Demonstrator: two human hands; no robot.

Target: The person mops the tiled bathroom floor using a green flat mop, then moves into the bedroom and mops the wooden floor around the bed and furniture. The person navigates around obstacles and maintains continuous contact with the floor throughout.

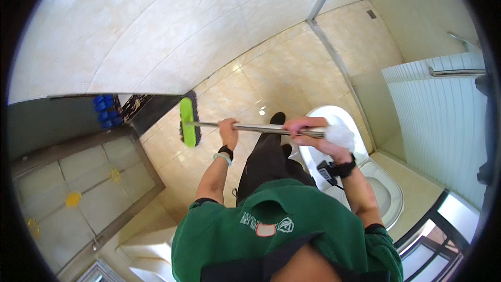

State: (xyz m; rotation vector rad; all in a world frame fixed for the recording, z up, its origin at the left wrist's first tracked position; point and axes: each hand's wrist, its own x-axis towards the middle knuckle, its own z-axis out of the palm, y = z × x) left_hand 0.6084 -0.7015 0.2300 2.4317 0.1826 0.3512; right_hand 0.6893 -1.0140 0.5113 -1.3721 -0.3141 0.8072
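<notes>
A flat mop with a lime-green plate [188, 121] and a dark fringed pad lies against the tiled floor near the left wall. Its metal pole [258, 127] runs across the view to the right. My left hand [228, 130] is closed around the pole, nearer to the mop plate. At the pole's right end, my right hand [330, 147] grips it from below. A whitish, blurred bundle [339, 137] is at that end, beside my right hand; its material is unclear. Another hand-like shape [305, 124] shows on the pole just above my right fingers; I cannot tell how it belongs.
A white toilet [381, 188] stands at the right, close to my right arm. A framed glass panel door [90, 188] is at the lower left. A floor sill [336, 55] and a ribbed panel [434, 113] with a metal bar [456, 73] are at the right.
</notes>
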